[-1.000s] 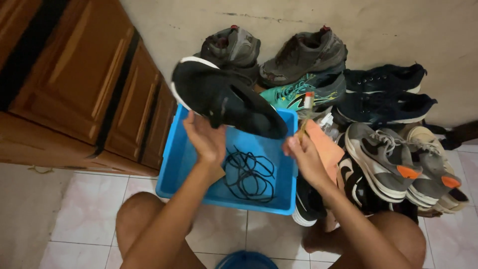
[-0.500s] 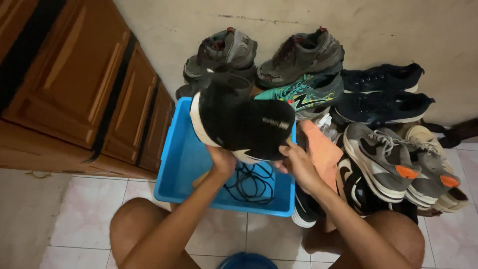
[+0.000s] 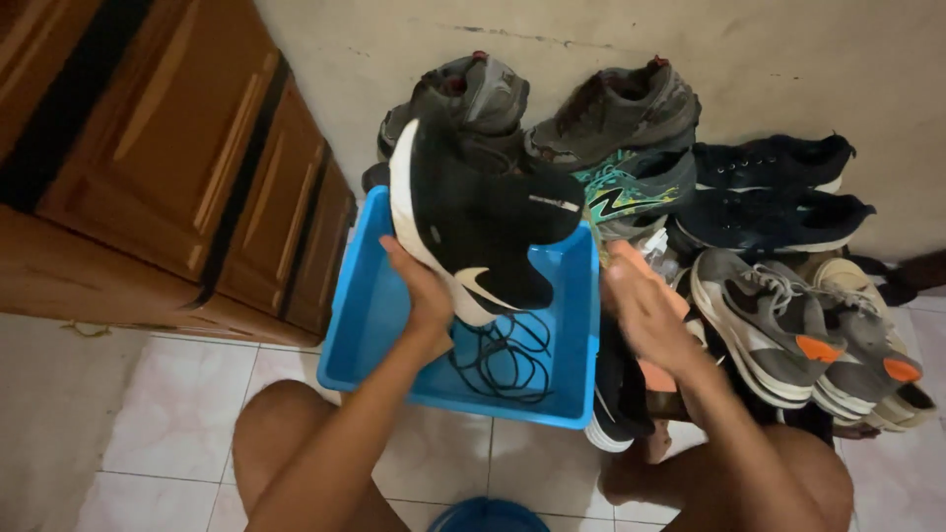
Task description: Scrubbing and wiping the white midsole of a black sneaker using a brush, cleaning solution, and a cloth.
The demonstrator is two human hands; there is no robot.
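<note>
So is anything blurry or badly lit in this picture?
Head view: the right hand is smeared by motion blur; the left hand and its black shoe look sharper; the light is dim and warm, and the dark shoes by the wall lose detail.

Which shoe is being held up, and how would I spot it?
Find the blue tub on the tiled floor beside the wooden cabinet. Above it, the left hand holds a black shoe; it alone is lifted, with a white sole edge and no laces.

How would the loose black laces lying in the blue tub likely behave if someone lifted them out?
The black laces lie in loose, tangled loops in the blue tub, so they would probably hang limp and come up as a clump. They look thin, so likely very light.
</note>
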